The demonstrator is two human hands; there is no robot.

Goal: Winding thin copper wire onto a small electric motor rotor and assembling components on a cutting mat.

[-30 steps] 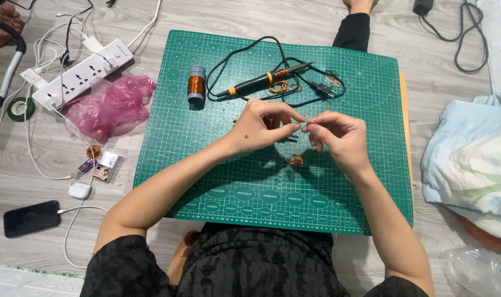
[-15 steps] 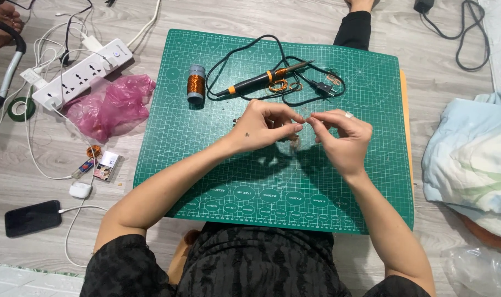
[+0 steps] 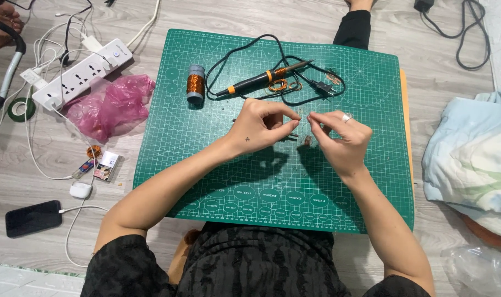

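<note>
Pinching something very small between both hands above the green cutting mat (image 3: 206,165): left hand (image 3: 261,125) and right hand (image 3: 338,137) fingertips pressed together, nearly touching; item itself too small to identify. Better to keep wrists low and steady, away from the soldering iron (image 3: 261,80) and the copper wire spool (image 3: 195,83).

Matt green mat (image 3: 217,159), glossy copper spool (image 3: 195,83)
</note>
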